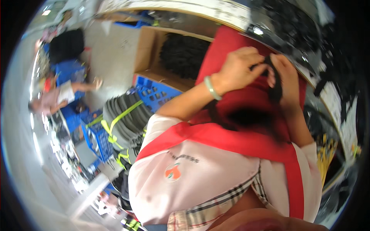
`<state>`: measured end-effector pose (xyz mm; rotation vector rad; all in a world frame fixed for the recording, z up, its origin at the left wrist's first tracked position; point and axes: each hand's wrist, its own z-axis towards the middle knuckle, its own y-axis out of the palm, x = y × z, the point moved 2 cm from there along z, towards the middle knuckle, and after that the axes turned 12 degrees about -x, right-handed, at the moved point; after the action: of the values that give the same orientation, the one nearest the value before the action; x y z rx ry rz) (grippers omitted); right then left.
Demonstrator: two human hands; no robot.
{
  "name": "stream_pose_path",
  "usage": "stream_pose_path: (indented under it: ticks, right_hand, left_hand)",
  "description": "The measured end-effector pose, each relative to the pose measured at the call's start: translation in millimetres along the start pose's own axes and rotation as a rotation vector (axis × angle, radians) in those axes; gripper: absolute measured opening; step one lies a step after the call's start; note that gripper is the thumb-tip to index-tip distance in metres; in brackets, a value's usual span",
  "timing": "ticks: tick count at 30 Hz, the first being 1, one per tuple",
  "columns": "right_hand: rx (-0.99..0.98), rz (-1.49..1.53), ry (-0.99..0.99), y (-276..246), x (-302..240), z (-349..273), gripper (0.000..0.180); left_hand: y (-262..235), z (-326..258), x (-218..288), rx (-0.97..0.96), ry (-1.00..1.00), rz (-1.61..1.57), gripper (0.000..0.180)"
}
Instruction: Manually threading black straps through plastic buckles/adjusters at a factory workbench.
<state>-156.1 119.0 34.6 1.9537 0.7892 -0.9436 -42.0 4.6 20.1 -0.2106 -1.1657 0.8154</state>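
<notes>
Over a dark red cloth, both of my hands come close together. My left hand, with a pale green bangle on its wrist, has its fingers curled round part of a narrow black fabric strip. My right hand pinches the same black strip, which hangs down along its palm. A blurred black piece lies lower, in front of my red apron; whether it joins the strip I cannot tell.
An open cardboard box holds a heap of black pieces, with a blue crate below it. Grey stacks tied with yellow-green bands stand at left. Black pieces in clear plastic cover the worktable. Another person is far left.
</notes>
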Motion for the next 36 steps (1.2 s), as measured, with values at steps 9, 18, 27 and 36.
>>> stream_pose_path:
  ticks: [9,18,27,36]
  right_hand:
    - [-0.131,0.004,-0.067,-4,15,8,0.031]
    - [-0.123,-0.168,-0.139,-7,12,18,0.031]
    - [-0.053,-0.224,-0.273,-12,21,19,0.029]
    - [-0.052,-0.092,-0.240,-11,30,22,0.026]
  left_hand:
    - [-6,-8,2,0.086,-0.027,0.030,0.016]
    - [-8,-12,-9,-0.062,-0.206,-0.111,0.015]
    - [4,-12,-9,-0.103,-0.248,-0.190,0.013]
    - [8,-16,-14,-0.034,-0.046,0.081,0.015]
